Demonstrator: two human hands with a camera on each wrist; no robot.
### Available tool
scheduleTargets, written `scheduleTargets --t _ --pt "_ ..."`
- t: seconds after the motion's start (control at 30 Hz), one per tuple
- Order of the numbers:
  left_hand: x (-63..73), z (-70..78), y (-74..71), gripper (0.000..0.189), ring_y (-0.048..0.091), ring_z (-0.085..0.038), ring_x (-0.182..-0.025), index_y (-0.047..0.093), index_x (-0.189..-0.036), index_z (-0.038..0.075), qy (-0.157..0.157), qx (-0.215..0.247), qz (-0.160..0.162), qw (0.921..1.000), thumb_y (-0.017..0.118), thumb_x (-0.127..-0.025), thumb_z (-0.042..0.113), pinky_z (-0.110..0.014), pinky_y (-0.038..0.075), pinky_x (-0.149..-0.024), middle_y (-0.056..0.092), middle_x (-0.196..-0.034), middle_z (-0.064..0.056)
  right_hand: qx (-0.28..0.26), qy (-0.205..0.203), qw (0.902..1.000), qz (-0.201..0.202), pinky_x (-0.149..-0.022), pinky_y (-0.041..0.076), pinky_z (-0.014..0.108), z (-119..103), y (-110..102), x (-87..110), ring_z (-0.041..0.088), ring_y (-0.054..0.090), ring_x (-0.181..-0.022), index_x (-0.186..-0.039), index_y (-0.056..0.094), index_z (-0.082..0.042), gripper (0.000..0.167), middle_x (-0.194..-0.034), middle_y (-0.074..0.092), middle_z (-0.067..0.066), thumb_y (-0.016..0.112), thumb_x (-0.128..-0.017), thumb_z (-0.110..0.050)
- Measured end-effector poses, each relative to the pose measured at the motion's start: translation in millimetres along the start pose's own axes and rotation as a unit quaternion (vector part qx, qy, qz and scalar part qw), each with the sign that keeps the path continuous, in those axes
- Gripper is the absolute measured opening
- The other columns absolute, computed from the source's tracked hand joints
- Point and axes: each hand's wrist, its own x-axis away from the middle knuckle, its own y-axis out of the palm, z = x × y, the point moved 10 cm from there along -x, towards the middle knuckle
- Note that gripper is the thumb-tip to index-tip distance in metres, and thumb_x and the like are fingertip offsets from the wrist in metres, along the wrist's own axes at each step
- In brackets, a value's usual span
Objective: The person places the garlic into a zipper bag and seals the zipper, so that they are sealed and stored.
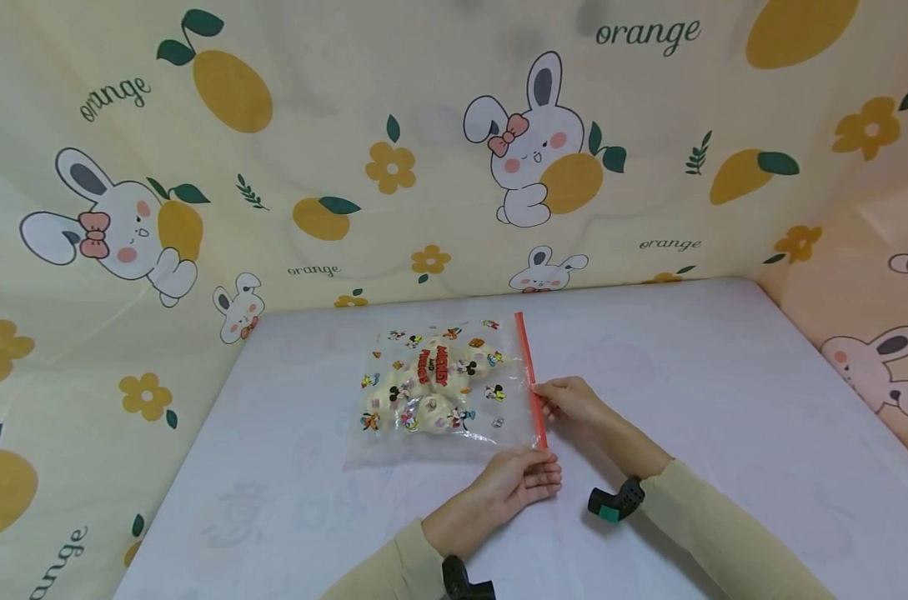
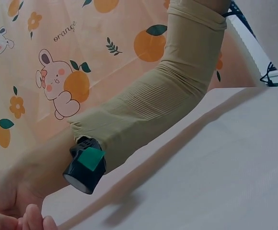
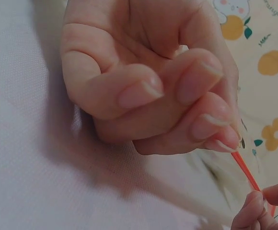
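A clear zip bag (image 1: 431,379) with cartoon prints and red lettering lies on the white table. Several pale, rounded pieces (image 1: 434,412) are inside it; their kind is unclear through the plastic. Along the bag's right edge runs a red strip (image 1: 527,358). My right hand (image 1: 574,402) pinches this strip around its middle, its other fingers curled in the right wrist view. At the strip's near end, my left hand (image 1: 509,487) pinches the bag's corner between thumb and fingers. The left wrist view shows mostly the right forearm (image 2: 144,110), with fingers cut off at the lower left.
The white table (image 1: 273,517) extends around the bag. Behind it hangs a cream cloth (image 1: 311,108) printed with rabbits and oranges. A black camera (image 1: 616,502) with green tape sits on the right wrist, and another black camera (image 1: 467,579) on the left.
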Motion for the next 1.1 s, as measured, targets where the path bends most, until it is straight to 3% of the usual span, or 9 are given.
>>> scheduleTargets --t 1.1 --pt "0.9 -6.5 2.5 0.012 0.064 -0.006 -0.07 0.064 -0.092 0.006 -0.008 -0.009 -0.001 0.9999 0.055 -0.096 0.012 -0.034 0.059 -0.088 0.064 -0.07 0.003 -0.033 0.004 0.9994 0.004 -0.053 0.041 0.016 3.4 -7.6 -17.5 0.001 0.05 -0.053 -0.089 0.064 0.001 0.023 -0.056 0.055 -0.01 0.053 -0.097 -0.018"
